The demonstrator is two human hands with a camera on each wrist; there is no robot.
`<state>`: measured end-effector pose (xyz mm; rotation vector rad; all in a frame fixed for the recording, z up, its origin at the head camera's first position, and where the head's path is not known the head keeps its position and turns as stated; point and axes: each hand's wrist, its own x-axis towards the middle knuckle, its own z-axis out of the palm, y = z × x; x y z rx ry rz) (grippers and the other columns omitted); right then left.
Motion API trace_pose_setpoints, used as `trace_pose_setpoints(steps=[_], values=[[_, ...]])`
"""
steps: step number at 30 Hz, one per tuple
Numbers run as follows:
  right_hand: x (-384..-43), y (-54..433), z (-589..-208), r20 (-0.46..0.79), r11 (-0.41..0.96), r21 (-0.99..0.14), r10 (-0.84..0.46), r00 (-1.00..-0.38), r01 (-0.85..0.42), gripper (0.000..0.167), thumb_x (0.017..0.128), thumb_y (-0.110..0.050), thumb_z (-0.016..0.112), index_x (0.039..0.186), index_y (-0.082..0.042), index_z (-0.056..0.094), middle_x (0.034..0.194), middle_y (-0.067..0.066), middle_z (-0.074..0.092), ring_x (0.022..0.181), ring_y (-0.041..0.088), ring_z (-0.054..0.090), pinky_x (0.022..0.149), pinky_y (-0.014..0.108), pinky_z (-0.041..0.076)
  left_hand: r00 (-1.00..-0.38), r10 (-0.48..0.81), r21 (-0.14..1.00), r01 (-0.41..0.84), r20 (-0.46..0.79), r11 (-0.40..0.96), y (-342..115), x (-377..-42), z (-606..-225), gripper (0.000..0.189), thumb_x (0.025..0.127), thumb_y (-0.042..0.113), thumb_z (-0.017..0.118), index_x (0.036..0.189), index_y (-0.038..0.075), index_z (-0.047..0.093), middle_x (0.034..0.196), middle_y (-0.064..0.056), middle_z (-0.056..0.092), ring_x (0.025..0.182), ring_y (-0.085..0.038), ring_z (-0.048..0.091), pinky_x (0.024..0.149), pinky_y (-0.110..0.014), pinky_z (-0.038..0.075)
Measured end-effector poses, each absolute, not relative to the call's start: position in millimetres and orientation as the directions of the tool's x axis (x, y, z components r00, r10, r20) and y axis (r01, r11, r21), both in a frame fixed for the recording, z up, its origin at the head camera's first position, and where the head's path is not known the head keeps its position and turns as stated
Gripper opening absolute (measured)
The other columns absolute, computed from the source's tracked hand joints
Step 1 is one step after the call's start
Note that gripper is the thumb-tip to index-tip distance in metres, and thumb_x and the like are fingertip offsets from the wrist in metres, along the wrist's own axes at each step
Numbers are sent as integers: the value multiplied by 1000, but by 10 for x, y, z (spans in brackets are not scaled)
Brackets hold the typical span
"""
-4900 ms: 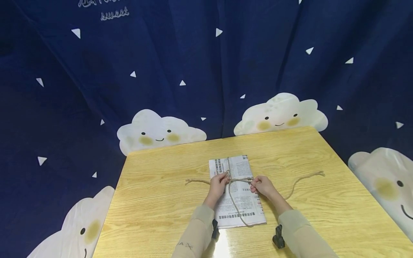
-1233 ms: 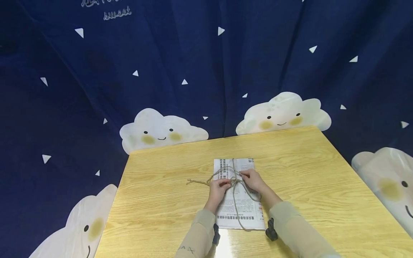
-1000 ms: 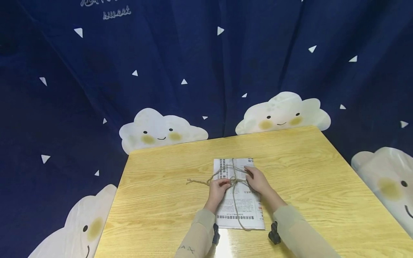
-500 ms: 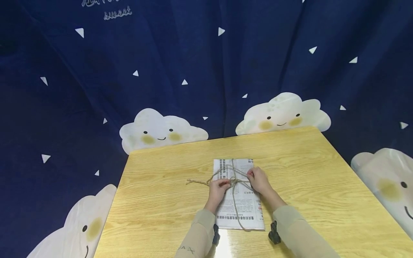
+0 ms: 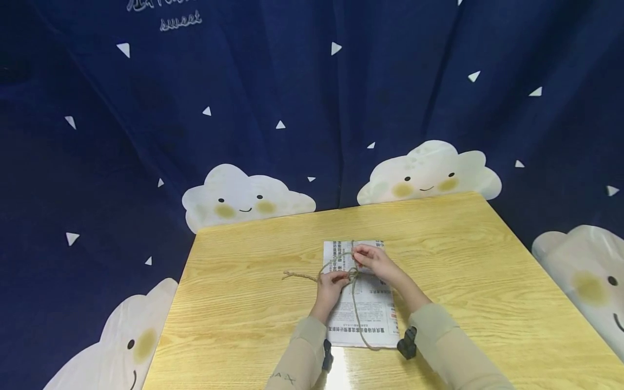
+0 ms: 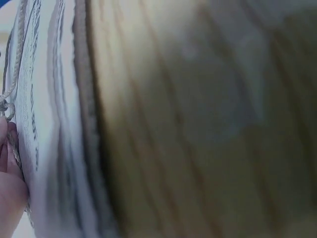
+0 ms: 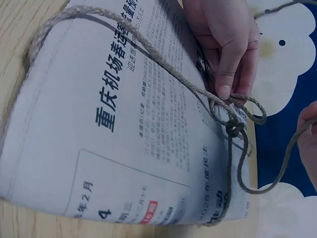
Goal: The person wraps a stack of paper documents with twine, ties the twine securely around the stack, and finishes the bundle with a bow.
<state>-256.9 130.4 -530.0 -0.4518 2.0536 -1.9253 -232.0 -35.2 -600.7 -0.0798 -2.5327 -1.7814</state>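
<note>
A stack of folded newspapers [image 5: 361, 319] lies on the table, with brown twine [image 7: 163, 62] crossing it both ways and knotted in the middle. My left hand [image 5: 329, 292] rests at the left of the knot [image 7: 234, 126]. Its thumb and fingers pinch a small twine loop [image 7: 257, 106] there, as the right wrist view shows. Over the far half of the stack, my right hand [image 5: 379, 264] pinches a twine strand that runs down to the knot. Only part of that hand shows at the right edge of its wrist view. In the left wrist view, left-hand fingers [image 6: 9, 168] appear beside the knot.
One frayed twine end [image 5: 292, 274] sticks out over the wooden table [image 5: 234, 303] left of the stack. Another tail [image 5: 359, 319] runs down to the stack's near edge. A dark blue curtain [image 5: 273, 81] printed with clouds hangs behind the table.
My right hand has moved from the stack's right edge leftward and up over its far half, drawing the strand along. The strand lying on the table at right is gone from there. My left hand stays by the knot.
</note>
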Motion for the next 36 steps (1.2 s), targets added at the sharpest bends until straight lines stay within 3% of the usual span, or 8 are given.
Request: trace_pose_setpoints(steps=[4,9,13,16,18,25,33,36], values=[[-2595,1273,-5343,-92,2,-995,-374,-923,99,40,95,-16,49,119,15,44,82,3,55,71,10,51,67,22,49,-999,16,942,38,35,334,-347,-2318,-6017,14,77,5,70,90,3,71,88,-4,70,78,-8,62,66,-19,50],[-2628,1216,-5490,-158,261,-959,-179,-971,108,28,89,-11,58,108,10,58,73,9,61,62,13,55,57,24,49,-999,25,936,50,44,349,-348,-2313,-6018,14,77,6,69,91,3,71,89,-5,70,79,-10,63,67,-19,50],[-2620,1162,-5569,-29,475,-879,-128,-991,-36,15,86,-7,61,95,4,65,84,13,66,75,22,61,71,34,52,-998,31,941,67,60,333,-345,-2311,-6010,14,77,4,69,91,2,71,89,-7,70,81,-12,64,69,-19,51],[-2597,1153,-5595,44,551,-826,-155,-987,-123,15,88,-7,58,98,0,67,99,16,65,94,29,59,86,42,47,-997,38,946,70,61,315,-341,-2308,-6018,15,78,5,68,93,2,71,90,-7,70,83,-13,64,71,-19,50],[-2589,1186,-5622,65,556,-817,-171,-983,-151,19,91,-7,54,105,0,65,108,18,62,106,34,55,94,47,42,-997,42,947,71,61,312,-338,-2307,-6024,16,78,5,68,93,3,71,91,-7,70,84,-13,64,72,-19,50],[-2582,1437,-5774,102,586,-801,-72,-992,-125,28,91,1,45,116,6,55,120,24,51,116,40,44,100,51,34,-999,31,951,50,42,307,-342,-2297,-6018,15,78,4,68,93,4,71,91,-5,69,81,-12,63,70,-20,51],[-2543,1524,-5814,-29,532,-846,28,-999,40,36,93,-19,51,119,6,55,108,22,59,99,33,55,87,44,46,-999,13,956,40,37,290,-349,-2290,-6007,14,77,3,68,92,3,71,90,-7,69,81,-13,64,70,-20,51],[-2557,1499,-5801,-47,471,-879,67,-997,73,33,91,-17,55,116,5,58,100,19,62,90,26,57,80,36,48,-999,12,957,35,33,288,-345,-2290,-5994,14,77,3,69,91,3,71,89,-7,69,81,-13,64,70,-19,51]])
